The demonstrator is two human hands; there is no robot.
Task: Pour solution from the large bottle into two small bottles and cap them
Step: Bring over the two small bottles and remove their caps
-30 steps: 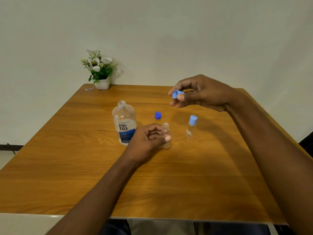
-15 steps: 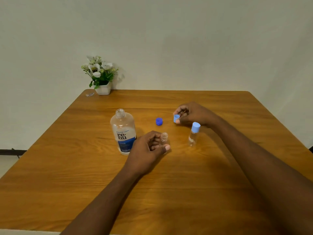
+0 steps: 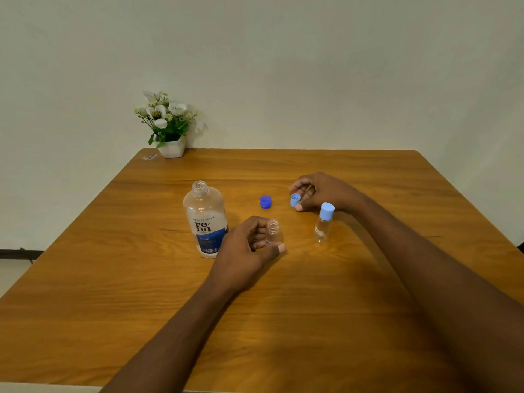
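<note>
The large clear bottle (image 3: 205, 219) with a blue "renu" label stands uncapped left of centre on the table. Its dark blue cap (image 3: 265, 201) lies just behind and to the right. My left hand (image 3: 246, 245) grips an open small clear bottle (image 3: 273, 231), upright on the table. My right hand (image 3: 320, 192) rests low on the table, thumb and fingers on a light blue small cap (image 3: 295, 199). A second small bottle (image 3: 324, 222) with its light blue cap on stands just in front of my right wrist.
The wooden table (image 3: 283, 307) fills the lower view. A white pot of white flowers (image 3: 167, 129) sits at the far left corner, with a small clear scrap (image 3: 149, 157) beside it. A plain wall rises behind.
My right hand came down from above the table with the light blue cap and now sets it on the surface beside the dark blue cap. My left hand stayed on the open small bottle.
</note>
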